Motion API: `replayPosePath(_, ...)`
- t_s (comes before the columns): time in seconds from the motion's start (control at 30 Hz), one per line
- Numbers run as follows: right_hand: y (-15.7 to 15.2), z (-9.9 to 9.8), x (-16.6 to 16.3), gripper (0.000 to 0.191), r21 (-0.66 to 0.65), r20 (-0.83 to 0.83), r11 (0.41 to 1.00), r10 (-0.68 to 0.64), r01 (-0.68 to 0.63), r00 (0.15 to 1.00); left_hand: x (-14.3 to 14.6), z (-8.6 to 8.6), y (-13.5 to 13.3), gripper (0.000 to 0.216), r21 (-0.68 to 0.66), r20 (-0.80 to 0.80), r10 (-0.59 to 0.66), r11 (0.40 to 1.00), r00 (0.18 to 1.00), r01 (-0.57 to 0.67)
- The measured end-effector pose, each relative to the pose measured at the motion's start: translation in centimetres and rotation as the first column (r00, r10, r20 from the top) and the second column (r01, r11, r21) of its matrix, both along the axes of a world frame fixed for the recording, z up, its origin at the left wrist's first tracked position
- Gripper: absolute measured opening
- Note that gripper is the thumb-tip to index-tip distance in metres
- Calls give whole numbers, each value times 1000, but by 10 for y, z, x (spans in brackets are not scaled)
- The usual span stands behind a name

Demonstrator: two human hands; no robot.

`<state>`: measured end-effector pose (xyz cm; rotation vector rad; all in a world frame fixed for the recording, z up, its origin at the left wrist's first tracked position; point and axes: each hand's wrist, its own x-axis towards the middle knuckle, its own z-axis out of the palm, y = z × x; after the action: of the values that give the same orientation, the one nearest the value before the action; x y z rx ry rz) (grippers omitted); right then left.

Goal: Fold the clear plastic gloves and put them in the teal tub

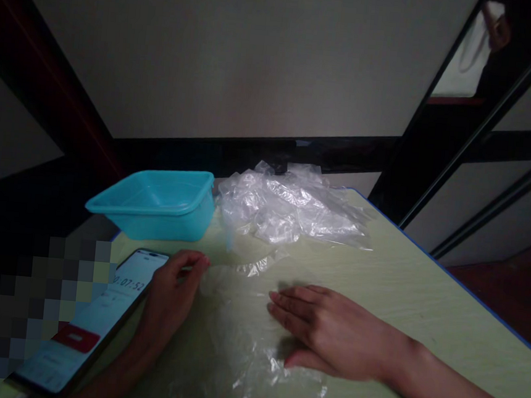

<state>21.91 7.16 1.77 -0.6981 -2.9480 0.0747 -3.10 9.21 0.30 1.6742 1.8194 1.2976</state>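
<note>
A clear plastic bag [240, 327] lies spread on the table in front of me, its surface creased and shiny toward the near end. My left hand [174, 290] pinches the bag's upper left corner between thumb and fingertips. Flat across the right side of the bag rests my right hand [323, 331], fingers stretched out and pointing left. Behind the bag sits a loose heap of crumpled clear plastic bags [293, 204].
A turquoise plastic basin [166, 218] stands at the back left of the pale table [406, 286]. Left of my left hand lies a phone [97, 314] showing a running timer. A panelled wall [259, 56] rises behind the table; its blue edge runs along the right.
</note>
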Motion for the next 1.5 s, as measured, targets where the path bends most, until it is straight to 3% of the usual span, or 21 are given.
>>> replayPosePath(0.1, -3, 0, -4, 50, 87, 8, 996, -35, 34, 999, 5, 4, -11, 15, 134, -49, 17, 991, 999, -10)
replayPosePath(0.17, -5, 1, -6, 43, 117, 13, 991, -72, 70, 997, 12, 3, -21, 13, 286, -228, -70, 949, 971, 135)
replayPosePath(0.23, -6, 1, -8, 36, 130, 7, 986, -109, 107, 994, 20, -1, -31, 14, 335, -406, -185, 881, 895, 334)
replayPosePath(0.3, -6, 0, -9, 31, 137, -21, 983, -124, 126, 992, 29, -8, -39, 21, 237, -562, -300, 834, 771, 498)
replayPosePath(0.37, -5, -1, -11, 32, 132, -70, 984, -111, 120, 991, 36, -14, -44, 29, 107, -644, -374, 820, 667, 563)
replayPosePath(0.47, -2, -4, -12, 37, 28, -122, 993, -110, 114, 986, 41, -17, -46, 41, -100, -695, -488, 792, 527, 602)
replayPosePath(0.57, 3, -8, -10, 44, -118, -93, 984, -143, 132, 985, 40, -17, -45, 48, -210, -669, -578, 750, 467, 627)
replayPosePath(0.67, 9, -12, -6, 56, -208, -23, 962, -185, 177, 982, 36, -18, -42, 43, -193, -601, -598, 752, 530, 631)
replayPosePath(0.8, 11, -12, 0, 68, -283, 57, 929, -230, 237, 971, 29, -18, -35, 31, -95, -456, -478, 865, 751, 492)
replayPosePath(0.93, 9, -10, 2, 71, -316, 52, 914, -251, 254, 967, 25, -10, -25, 25, -164, -263, -411, 910, 873, 380)
replayPosePath(1.07, 9, -12, 1, 70, -311, 31, 917, -254, 251, 967, 25, -5, -20, 32, -311, -13, -399, 873, 917, 376)
replayPosePath(1.2, 9, -14, 2, 70, -299, 19, 918, -268, 261, 963, 23, 0, -16, 33, -372, 168, -381, 829, 909, 417)
replayPosePath(1.37, 7, -12, 1, 70, -280, 28, 919, -281, 277, 959, 14, 13, -11, 35, -406, 172, -333, 833, 927, 375)
replayPosePath(1.5, 4, -10, -1, 70, -269, 46, 910, -315, 315, 948, 7, 19, -7, 35, -426, 68, -317, 848, 946, 315)
